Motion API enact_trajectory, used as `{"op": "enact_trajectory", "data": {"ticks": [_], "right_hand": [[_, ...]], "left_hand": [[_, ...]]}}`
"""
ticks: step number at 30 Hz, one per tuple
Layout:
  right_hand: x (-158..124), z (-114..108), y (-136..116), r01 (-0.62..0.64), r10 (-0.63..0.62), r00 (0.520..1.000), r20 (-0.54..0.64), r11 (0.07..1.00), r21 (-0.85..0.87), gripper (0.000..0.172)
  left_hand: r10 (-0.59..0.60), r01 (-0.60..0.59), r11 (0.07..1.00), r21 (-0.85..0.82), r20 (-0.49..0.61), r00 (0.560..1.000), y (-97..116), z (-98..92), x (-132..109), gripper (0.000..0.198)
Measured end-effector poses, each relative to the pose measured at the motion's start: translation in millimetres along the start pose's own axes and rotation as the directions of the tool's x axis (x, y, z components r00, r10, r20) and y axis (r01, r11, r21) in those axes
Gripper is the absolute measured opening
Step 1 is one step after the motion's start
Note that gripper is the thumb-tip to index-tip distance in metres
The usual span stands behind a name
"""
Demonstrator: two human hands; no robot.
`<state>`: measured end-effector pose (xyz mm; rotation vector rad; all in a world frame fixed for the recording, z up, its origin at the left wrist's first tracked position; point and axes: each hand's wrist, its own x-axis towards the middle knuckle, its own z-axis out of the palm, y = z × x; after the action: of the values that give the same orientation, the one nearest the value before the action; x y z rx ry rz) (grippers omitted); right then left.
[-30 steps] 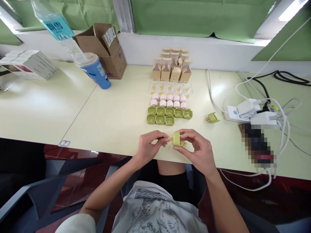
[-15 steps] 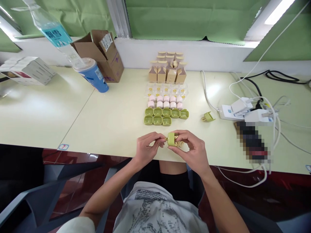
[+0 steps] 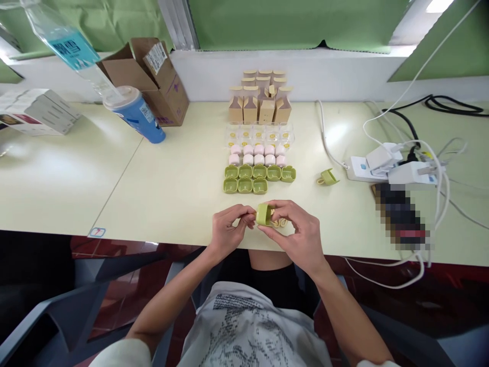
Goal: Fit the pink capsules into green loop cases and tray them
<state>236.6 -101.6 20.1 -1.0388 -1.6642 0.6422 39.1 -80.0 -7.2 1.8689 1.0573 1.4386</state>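
Observation:
Both hands meet at the table's near edge. My right hand [image 3: 297,232] pinches a small green plastic case [image 3: 263,214] with a yellowish loop under it. My left hand [image 3: 228,232] is closed, its fingertips pinched against the left side of the same case. Beyond them lie rows of green cases [image 3: 252,179], pink round pieces [image 3: 256,154], clear lids with yellow dots [image 3: 260,134] and small brown cartons [image 3: 257,99]. One more green case [image 3: 326,177] lies alone to the right.
A blue cup [image 3: 136,114] with a water bottle [image 3: 64,46] over it and an open cardboard box [image 3: 153,76] stand at the back left. White boxes [image 3: 34,109] lie far left. A power strip with adapters [image 3: 389,167] and cables sits on the right.
The hands and the green case have shifted slightly left, and the case has turned in the fingers. The view has dropped a little.

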Motion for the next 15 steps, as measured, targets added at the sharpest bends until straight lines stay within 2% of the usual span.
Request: {"op": "enact_trajectory", "data": {"ticks": [3,6,9,11,13,15], "right_hand": [[-1.2,-2.0,-3.7,-0.004,0.004,1.000,0.003,1.000,0.001,0.023],[-3.2,-5.1,-5.3,-0.042,0.043,0.999,-0.004,0.996,0.075,0.024],[-4.6,-6.1,-4.2,-0.078,0.080,0.997,-0.006,0.985,0.151,0.025],[-5.0,-3.9,-1.7,-0.032,0.034,0.999,-0.012,0.992,0.119,0.026],[-5.0,-0.1,1.5,0.061,-0.061,0.998,-0.033,0.998,0.011,0.023],[-4.4,3.1,4.0,0.141,-0.145,0.989,-0.040,0.984,-0.105,0.018]], "left_hand": [[-0.020,0.020,0.999,-0.027,-0.013,1.000,3.3,0.6,0.3,0.019],[-0.125,0.115,0.972,-0.205,-0.034,0.992,3.8,4.6,-1.5,0.018],[-0.236,0.210,0.904,-0.373,-0.025,0.972,-0.3,8.3,-2.8,0.026],[-0.268,0.239,0.872,-0.427,-0.007,0.963,-4.3,8.2,-1.9,0.027],[-0.280,0.264,0.846,-0.463,0.035,0.959,-7.8,5.5,0.3,0.026],[-0.279,0.296,0.825,-0.482,0.110,0.954,-10.4,0.9,3.1,0.036]]}}
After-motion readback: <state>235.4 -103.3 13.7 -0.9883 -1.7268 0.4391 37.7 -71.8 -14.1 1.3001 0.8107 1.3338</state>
